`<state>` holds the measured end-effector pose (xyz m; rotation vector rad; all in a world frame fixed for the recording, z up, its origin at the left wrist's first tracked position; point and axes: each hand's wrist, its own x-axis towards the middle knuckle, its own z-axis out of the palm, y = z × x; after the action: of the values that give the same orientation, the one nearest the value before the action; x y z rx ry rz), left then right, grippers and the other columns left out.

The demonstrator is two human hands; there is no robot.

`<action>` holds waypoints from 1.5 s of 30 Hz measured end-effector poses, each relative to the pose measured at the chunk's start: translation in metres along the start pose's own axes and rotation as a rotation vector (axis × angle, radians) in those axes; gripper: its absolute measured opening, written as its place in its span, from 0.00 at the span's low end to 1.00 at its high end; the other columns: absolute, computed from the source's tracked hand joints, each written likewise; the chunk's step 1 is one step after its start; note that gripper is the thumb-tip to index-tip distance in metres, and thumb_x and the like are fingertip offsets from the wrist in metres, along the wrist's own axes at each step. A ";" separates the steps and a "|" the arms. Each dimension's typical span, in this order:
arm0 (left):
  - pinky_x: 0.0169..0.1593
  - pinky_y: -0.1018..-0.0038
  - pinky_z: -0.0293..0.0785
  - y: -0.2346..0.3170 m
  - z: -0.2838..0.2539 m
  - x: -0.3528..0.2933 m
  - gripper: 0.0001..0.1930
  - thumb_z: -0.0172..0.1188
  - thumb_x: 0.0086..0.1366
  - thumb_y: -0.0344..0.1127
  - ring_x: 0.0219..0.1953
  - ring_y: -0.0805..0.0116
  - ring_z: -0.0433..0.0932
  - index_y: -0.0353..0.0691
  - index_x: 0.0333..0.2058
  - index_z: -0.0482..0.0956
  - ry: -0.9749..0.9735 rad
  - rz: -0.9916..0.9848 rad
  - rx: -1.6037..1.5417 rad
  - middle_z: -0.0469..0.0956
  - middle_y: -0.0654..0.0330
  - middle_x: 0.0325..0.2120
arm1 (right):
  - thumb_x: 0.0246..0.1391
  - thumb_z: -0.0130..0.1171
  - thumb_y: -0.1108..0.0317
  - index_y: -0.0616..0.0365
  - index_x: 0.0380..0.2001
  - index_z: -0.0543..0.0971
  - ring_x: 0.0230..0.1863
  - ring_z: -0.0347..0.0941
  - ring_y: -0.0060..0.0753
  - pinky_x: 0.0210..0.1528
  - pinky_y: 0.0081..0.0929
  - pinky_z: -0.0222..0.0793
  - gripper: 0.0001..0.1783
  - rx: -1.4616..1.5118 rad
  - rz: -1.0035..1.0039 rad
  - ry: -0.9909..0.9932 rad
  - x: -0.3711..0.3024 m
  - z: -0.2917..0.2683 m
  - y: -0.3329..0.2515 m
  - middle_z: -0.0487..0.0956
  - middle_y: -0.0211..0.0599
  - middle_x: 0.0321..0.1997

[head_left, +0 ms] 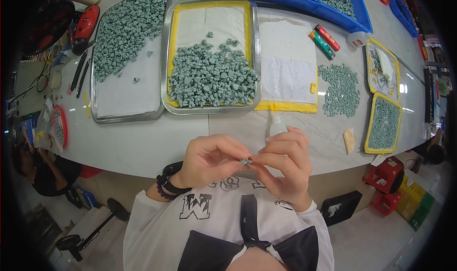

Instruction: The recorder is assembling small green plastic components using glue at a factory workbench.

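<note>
In front of my chest, my left hand (209, 159) pinches a small grey-green piece (244, 161) between thumb and forefinger. My right hand (288, 164) is closed in a pinch against the same piece, with the fingertips of both hands meeting there. A small white squeeze bottle (276, 125) with a thin nozzle points away from me at the right hand's upper fingers. Its lower end is hidden by them, and I cannot tell whether it is gripped. Just beyond the hands, a metal tray (209, 110) with yellow-taped edges holds a heap of similar grey-green pieces.
Another metal tray (128, 115) of pieces lies left. A yellow-taped white board (289, 80), two lighters (325, 41) and loose smaller pieces (340, 90) lie right. A blue bin (364, 19) stands far right, yellow-edged trays (367, 145) at the right edge. A person (57, 173) sits left.
</note>
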<state>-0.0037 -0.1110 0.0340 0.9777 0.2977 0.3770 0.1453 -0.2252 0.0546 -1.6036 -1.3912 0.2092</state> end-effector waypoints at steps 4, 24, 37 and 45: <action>0.41 0.72 0.77 -0.002 -0.001 0.001 0.08 0.56 0.54 0.19 0.37 0.63 0.78 0.30 0.35 0.75 -0.012 0.078 0.021 0.76 0.47 0.35 | 0.26 0.69 0.73 0.49 0.26 0.79 0.36 0.68 0.32 0.48 0.37 0.57 0.16 0.028 0.005 0.014 -0.001 0.001 -0.001 0.73 0.24 0.29; 0.43 0.73 0.76 0.005 -0.001 0.000 0.13 0.58 0.50 0.13 0.39 0.62 0.80 0.31 0.36 0.79 -0.014 0.291 0.280 0.79 0.47 0.37 | 0.27 0.69 0.75 0.50 0.26 0.80 0.37 0.67 0.37 0.45 0.41 0.60 0.16 0.012 -0.005 0.074 0.001 0.000 -0.008 0.73 0.29 0.30; 0.36 0.75 0.77 0.007 0.003 0.002 0.08 0.59 0.51 0.19 0.33 0.63 0.81 0.34 0.32 0.79 0.055 0.304 0.317 0.79 0.46 0.33 | 0.26 0.69 0.74 0.50 0.28 0.81 0.35 0.68 0.32 0.44 0.37 0.59 0.18 0.018 -0.024 0.073 0.004 0.003 -0.009 0.75 0.24 0.31; 0.43 0.73 0.76 0.009 0.002 -0.002 0.13 0.57 0.50 0.14 0.39 0.62 0.80 0.32 0.35 0.79 0.033 0.323 0.400 0.79 0.46 0.37 | 0.26 0.67 0.76 0.51 0.29 0.81 0.35 0.68 0.31 0.42 0.36 0.59 0.18 0.064 -0.027 0.090 0.000 0.010 -0.009 0.75 0.25 0.31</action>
<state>-0.0066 -0.1088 0.0430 1.4198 0.2492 0.6437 0.1329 -0.2210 0.0557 -1.5232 -1.3234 0.1619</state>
